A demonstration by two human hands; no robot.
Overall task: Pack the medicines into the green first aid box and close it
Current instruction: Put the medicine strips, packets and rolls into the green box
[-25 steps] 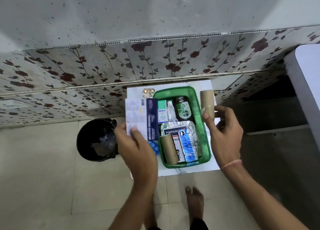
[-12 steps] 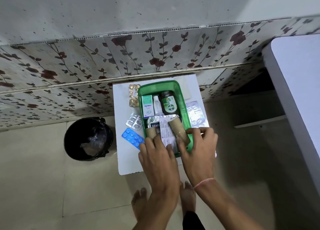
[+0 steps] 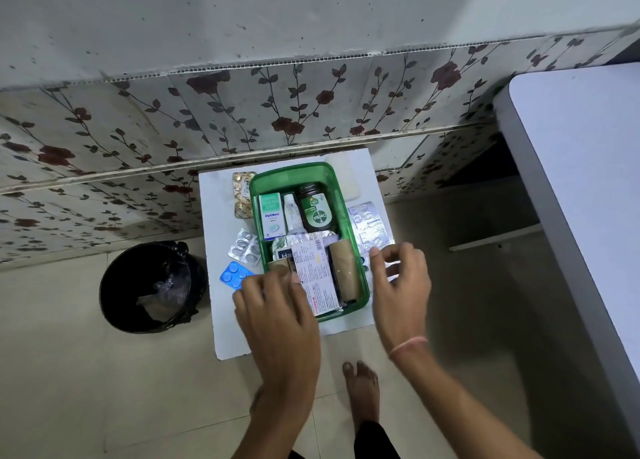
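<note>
The green box (image 3: 341,212) sits open toward the desk's (image 3: 214,209) back edge, holding a bottle (image 3: 314,209), a small carton (image 3: 271,216), a roll (image 3: 343,271) and a leaflet (image 3: 317,275). My left hand (image 3: 277,313) lies flat, fingers spread, over the box's near left corner. My right hand (image 3: 401,285) hovers half-curled and empty at its right rim, above a foil strip (image 3: 369,223). Blue pills (image 3: 233,274) lie at the desk's left edge.

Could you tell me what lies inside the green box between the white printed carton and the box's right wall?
In the head view, a brown cardboard roll lies lengthwise between the white printed carton and the right wall of the green box.
</note>
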